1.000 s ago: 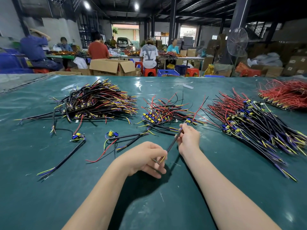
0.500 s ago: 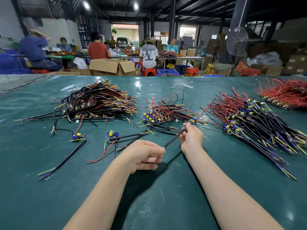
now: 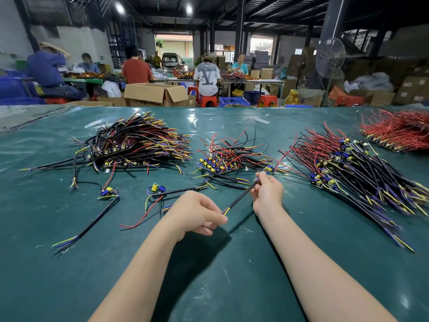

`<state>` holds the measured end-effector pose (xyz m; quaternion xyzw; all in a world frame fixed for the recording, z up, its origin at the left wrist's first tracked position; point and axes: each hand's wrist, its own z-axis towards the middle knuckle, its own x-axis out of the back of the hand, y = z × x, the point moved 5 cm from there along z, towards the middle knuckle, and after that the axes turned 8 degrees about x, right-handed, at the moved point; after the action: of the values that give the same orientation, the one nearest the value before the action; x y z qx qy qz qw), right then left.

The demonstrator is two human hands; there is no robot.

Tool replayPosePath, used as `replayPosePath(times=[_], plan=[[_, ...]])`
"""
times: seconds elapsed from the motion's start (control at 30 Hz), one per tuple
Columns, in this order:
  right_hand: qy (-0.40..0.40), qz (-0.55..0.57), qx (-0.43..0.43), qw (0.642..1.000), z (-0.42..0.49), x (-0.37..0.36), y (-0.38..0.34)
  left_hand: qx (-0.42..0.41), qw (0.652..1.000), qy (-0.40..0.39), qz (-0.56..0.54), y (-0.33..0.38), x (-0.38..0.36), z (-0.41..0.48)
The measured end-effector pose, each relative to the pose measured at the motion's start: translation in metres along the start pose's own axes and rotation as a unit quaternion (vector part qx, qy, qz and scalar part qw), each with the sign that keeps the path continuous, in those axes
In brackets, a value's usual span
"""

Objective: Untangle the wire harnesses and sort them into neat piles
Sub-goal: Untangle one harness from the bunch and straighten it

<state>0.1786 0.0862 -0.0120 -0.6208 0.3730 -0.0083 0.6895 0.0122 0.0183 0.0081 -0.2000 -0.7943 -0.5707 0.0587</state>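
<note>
One black-sheathed harness hangs taut above the middle of the table, left hand pinching its stripped end, right hand pinching near its board (red lead trailing), apparently clear of the tangled heap, so next it needs laying parallel on the pile by the right edge.

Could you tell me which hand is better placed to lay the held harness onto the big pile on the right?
Probably the right hand: it grips the harness near its component end, nearest that pile; the left hand pinches the tail, farther away.
</note>
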Motion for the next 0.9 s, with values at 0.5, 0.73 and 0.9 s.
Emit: replayPosePath(times=[0.5, 0.73, 0.9], plan=[[0.007, -0.049, 0.026, 0.998, 0.0, 0.001, 0.003, -0.051, 0.998, 0.003, 0.039, 0.009, -0.023, -0.003], [-0.016, -0.076, 0.058, 0.995, 0.002, -0.002, 0.004, -0.155, 0.91, 0.16, 0.351, 0.02, -0.016, -0.007], [-0.027, -0.1, 0.061, 0.993, 0.002, -0.004, 0.006, -0.015, 0.995, -0.04, 0.086, 0.009, -0.023, -0.006]])
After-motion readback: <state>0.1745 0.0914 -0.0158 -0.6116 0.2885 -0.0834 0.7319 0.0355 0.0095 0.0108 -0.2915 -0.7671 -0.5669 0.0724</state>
